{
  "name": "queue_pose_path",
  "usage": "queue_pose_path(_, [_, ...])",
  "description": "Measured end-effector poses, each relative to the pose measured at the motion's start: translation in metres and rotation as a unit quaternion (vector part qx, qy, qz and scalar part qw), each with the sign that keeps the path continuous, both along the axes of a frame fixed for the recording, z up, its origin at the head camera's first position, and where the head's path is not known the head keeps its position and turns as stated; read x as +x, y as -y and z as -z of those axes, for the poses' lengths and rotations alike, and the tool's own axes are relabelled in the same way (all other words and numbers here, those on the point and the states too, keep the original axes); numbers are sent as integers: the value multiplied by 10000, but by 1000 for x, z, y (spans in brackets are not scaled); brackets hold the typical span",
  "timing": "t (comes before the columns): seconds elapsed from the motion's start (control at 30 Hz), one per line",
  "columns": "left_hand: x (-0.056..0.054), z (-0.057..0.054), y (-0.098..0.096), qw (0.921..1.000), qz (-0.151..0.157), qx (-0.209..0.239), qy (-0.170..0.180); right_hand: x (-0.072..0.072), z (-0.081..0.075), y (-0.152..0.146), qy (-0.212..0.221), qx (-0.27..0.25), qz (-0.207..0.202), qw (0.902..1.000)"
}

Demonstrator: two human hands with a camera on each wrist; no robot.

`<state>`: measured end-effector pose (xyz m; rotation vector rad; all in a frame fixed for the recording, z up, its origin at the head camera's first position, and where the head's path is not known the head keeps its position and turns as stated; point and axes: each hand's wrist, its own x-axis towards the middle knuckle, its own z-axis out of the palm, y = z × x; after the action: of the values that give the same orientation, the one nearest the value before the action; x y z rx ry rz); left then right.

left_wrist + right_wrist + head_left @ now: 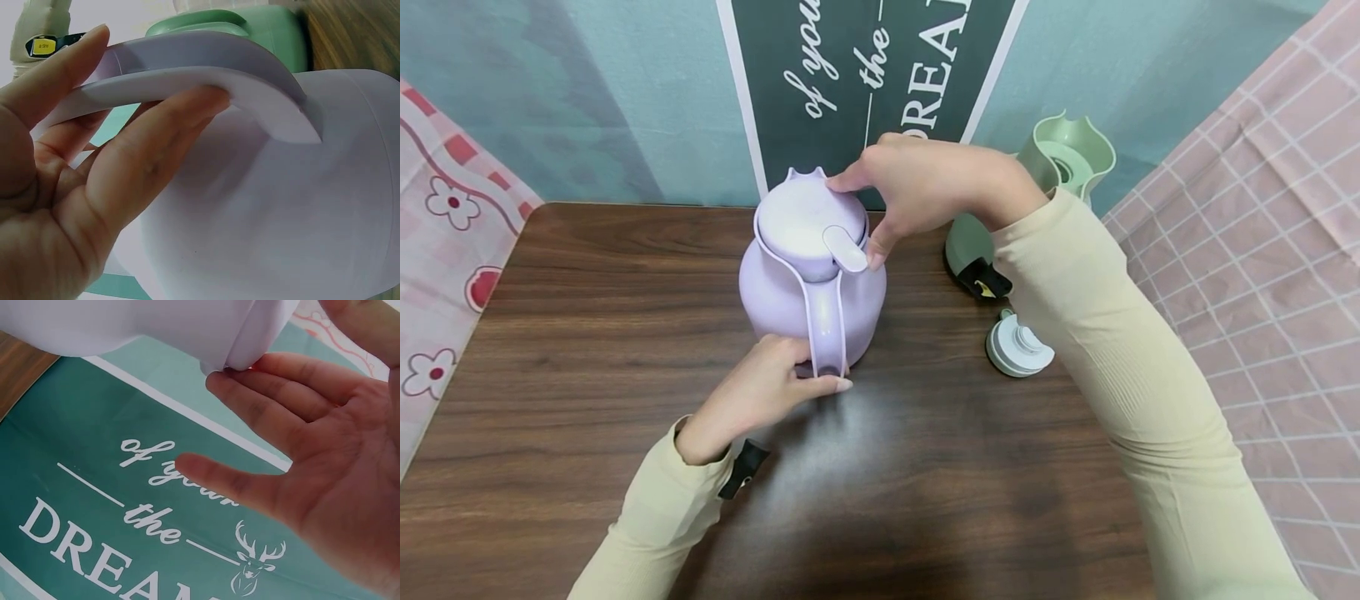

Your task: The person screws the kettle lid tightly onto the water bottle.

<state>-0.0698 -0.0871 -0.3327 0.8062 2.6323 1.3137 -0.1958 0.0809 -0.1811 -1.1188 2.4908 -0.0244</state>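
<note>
A lilac thermos jug stands on the wooden table, with its handle toward me. My left hand grips the lower part of that handle, fingers behind it and thumb in front. In the left wrist view, the thumb lies along the handle's inner edge. The domed lid sits in the jug's mouth. Across it reaches my right hand, thumb at the end of the lid's lever and a fingertip on the far rim by the spout. In the right wrist view, fingertips touch the lid's edge.
Partly behind my right forearm stands a green jug with its top uncovered. A rounded green part shows beside it. Nearer lies a pale stopper with a green tab. A teal cloth with white lettering hangs behind the table.
</note>
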Motion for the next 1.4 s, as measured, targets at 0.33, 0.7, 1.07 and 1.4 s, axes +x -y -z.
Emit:
queue_pose_path(0.33, [0,0,0,9999,-78,88,25,2,0,1,-109,-120,-220,9996])
queue_pose_path(0.7, [0,0,-2,9991,-363,-54,204,5,-4,8,27,384,143,9992])
queue_pose_path(1.07, [2,-12,9,9981,-142,47,593,5,-7,9,19,393,114,9992])
queue_pose_path(1.4, [-4,-4,9,9987,34,-235,442,5,-7,6,-40,317,128,9994])
